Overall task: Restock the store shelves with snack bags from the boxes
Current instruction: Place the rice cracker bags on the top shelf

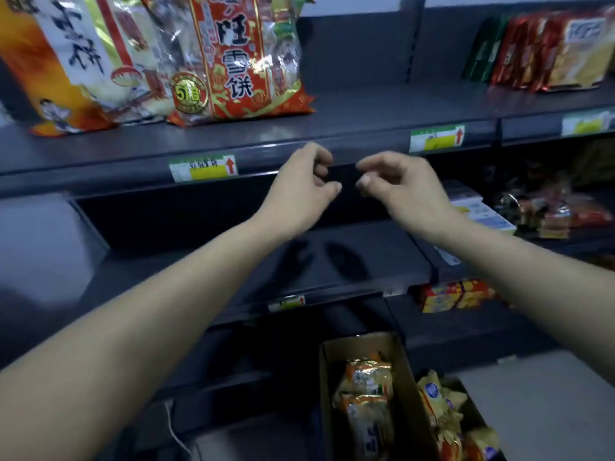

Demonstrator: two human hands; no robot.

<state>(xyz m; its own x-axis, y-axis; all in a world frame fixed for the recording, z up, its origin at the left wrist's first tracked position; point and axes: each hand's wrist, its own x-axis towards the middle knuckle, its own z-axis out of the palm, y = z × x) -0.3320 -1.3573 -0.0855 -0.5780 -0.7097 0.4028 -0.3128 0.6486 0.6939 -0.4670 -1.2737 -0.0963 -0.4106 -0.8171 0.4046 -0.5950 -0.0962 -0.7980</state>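
Note:
My left hand [304, 188] and my right hand [396, 186] hover side by side in front of the upper shelf's edge [332, 148], fingers loosely curled, holding nothing. A red snow-cracker bag [239, 58] and an orange-and-white cracker bag [73, 61] stand on that upper shelf at the left. Down on the floor, a cardboard box [404, 377] holds several gold-and-orange snack bags [366, 387]. Yellow snack bags [439, 404] sit in a second box to its right.
Red and green packets [545, 48] stand at the upper right. The middle shelf [299, 257] below my hands is dark and bare, with boxed goods [479, 207] to its right. Yellow-red cartons [452, 296] sit on a lower shelf. Price tags [203, 168] line the shelf edges.

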